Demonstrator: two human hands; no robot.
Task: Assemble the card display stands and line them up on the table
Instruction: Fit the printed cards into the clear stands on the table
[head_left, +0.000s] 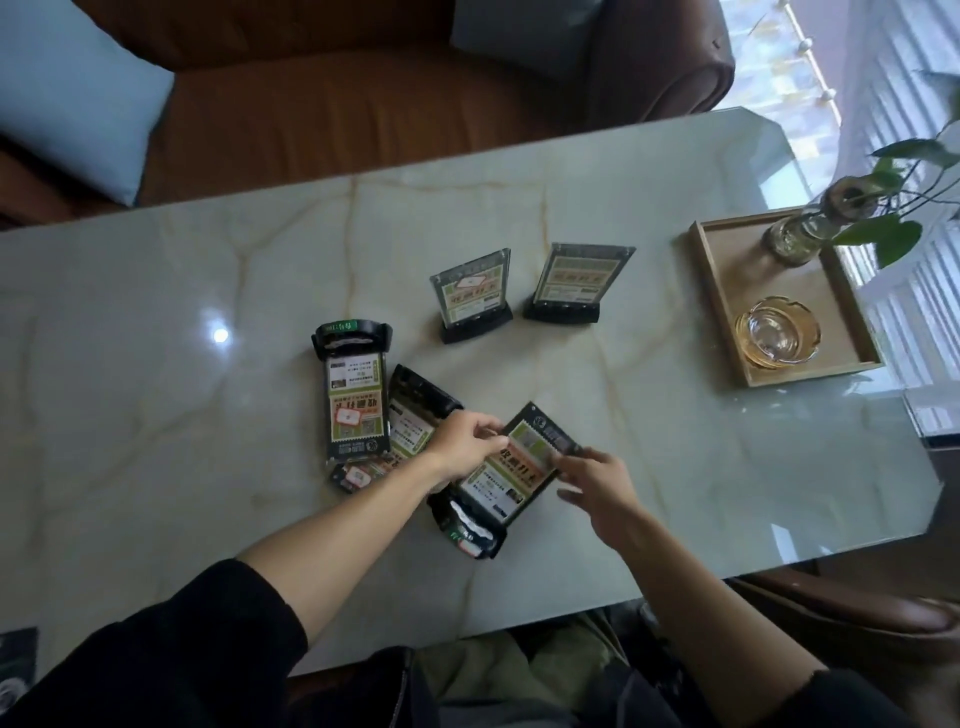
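Note:
Two card display stands stand upright side by side on the marble table (156, 364), the left one (472, 296) and the right one (574, 283), each with a black base. Three more lie flat nearer me. One (356, 400) lies at the left, a second (415, 415) is partly under my left arm, and a third (506, 478) lies tilted with its black base toward me. My left hand (465, 444) pinches the third stand's upper left edge. My right hand (597, 488) grips its upper right corner.
A wooden tray (727, 306) at the right holds a glass ashtray (776, 332) and a glass vase with a leafy plant (795, 236). A brown sofa (337, 104) with blue cushions runs along the far side. A dark card (18, 670) lies at the near left edge.

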